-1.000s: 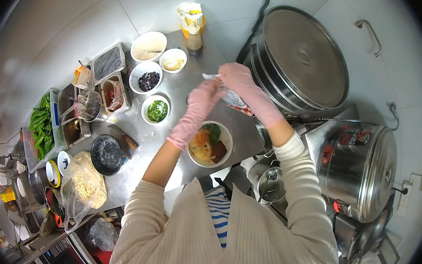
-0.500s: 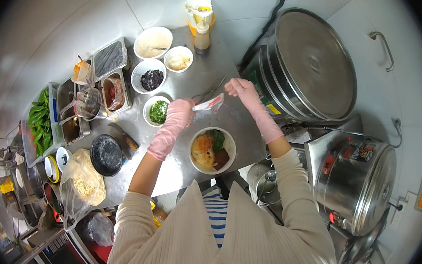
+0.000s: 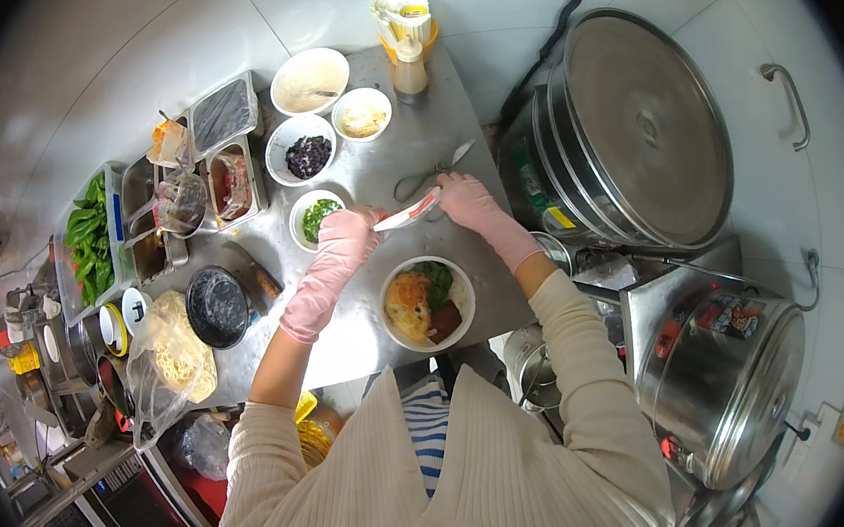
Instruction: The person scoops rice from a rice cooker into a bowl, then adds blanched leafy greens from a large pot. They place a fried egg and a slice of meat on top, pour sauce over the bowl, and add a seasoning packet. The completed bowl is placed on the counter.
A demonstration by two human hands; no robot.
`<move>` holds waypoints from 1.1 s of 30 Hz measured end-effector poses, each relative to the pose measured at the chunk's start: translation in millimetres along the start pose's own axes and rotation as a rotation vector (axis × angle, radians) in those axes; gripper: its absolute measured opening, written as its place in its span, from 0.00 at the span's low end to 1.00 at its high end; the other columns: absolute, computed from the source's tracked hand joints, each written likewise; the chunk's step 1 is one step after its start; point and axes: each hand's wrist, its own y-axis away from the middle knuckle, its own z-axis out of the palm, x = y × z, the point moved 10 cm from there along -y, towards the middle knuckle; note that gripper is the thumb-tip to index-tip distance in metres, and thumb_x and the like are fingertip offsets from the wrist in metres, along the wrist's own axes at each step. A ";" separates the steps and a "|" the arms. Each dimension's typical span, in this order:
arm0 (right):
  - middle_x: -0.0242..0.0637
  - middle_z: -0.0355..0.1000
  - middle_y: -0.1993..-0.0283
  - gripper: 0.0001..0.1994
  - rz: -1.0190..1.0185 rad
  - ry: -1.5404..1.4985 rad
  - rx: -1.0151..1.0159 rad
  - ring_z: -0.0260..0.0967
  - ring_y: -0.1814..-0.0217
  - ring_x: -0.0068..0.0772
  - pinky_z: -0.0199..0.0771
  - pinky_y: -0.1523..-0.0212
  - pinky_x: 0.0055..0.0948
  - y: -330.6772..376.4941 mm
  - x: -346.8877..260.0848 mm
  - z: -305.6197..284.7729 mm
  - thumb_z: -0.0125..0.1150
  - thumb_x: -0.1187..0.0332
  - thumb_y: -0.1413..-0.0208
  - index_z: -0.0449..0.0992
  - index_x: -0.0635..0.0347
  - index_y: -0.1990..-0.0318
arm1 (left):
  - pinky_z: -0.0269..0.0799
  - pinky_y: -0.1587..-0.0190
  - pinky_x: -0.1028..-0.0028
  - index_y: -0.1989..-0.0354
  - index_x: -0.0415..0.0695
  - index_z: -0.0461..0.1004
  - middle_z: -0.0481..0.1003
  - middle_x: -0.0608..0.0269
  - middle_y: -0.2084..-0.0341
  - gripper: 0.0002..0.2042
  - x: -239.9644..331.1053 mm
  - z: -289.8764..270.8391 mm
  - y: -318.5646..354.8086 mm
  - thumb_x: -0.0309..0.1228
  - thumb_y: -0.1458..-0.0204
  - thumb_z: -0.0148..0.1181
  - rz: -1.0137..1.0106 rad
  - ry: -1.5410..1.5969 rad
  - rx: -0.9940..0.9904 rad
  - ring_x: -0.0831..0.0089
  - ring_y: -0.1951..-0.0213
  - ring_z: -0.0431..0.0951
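Observation:
Both my hands wear pink gloves. My left hand (image 3: 352,232) is closed on the lower end of a small white packet with red print (image 3: 409,210). My right hand (image 3: 464,197) pinches around the upper end, so the packet stretches slantwise between them. Beneath, a white bowl (image 3: 383,326) contains a fried egg (image 3: 406,304), green leaves (image 3: 435,279) and a brown piece (image 3: 445,320). A pair of scissors (image 3: 412,184) lies on the steel table beyond the packet, partly hidden by my right hand. Left of my left hand is a bowl of chopped greens (image 3: 322,218).
Bowls of dark pieces (image 3: 307,156), pale paste (image 3: 306,83) and minced bits (image 3: 361,118) stand farther back, near a squeeze bottle (image 3: 410,80). At left are a black bowl (image 3: 216,308), bagged noodles (image 3: 183,353) and green peppers (image 3: 89,234). Large steel pots (image 3: 646,112) rise at right.
My right hand has moved left and down to the packet's upper end. The packet now lies straighter between both hands. The view has shifted slightly.

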 end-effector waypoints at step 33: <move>0.52 0.73 0.58 0.16 0.642 -0.421 -0.107 0.71 0.52 0.53 0.72 0.50 0.40 99.0 109.6 -4.6 0.60 0.70 0.60 0.76 0.61 0.59 | 0.72 0.57 0.61 0.57 0.44 0.76 0.76 0.52 0.60 0.13 86.1 24.3 -53.3 0.34 0.51 0.59 0.424 -0.133 0.002 0.52 0.59 0.76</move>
